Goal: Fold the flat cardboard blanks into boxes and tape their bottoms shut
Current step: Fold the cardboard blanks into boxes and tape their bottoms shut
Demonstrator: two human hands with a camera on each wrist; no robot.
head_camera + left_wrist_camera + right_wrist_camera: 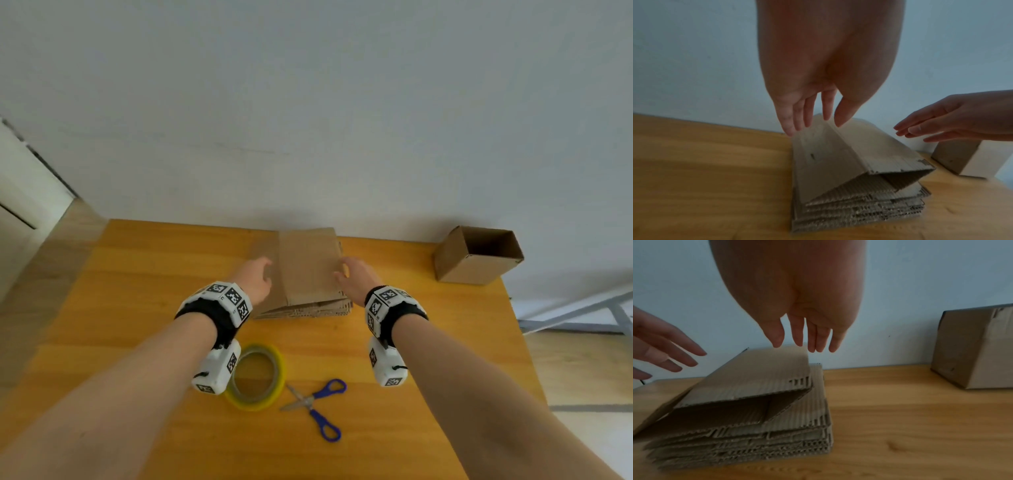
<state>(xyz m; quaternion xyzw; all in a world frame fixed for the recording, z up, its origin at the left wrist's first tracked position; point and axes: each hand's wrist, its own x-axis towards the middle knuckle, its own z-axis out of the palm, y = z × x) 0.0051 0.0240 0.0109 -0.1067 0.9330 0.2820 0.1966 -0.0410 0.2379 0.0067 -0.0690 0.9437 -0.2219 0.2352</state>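
Observation:
A stack of flat cardboard blanks (308, 310) lies at the back middle of the wooden table (137, 308). The top blank (869, 146) is partly sprung open into a slanted tube, its near end gaping (756, 379). My left hand (260, 274) is at the blank's left side, fingers straight, tips (795, 129) at its far left edge. My right hand (346, 274) is at the right side, with straight fingers (818, 347) just over the far right edge. Neither hand grips anything. Whether the fingertips touch the cardboard is unclear.
A folded open-topped cardboard box (479, 257) stands at the table's back right corner by the wall. A yellow tape roll (257, 377) and blue-handled scissors (318, 404) lie near me, under my wrists. The wall runs close behind the stack.

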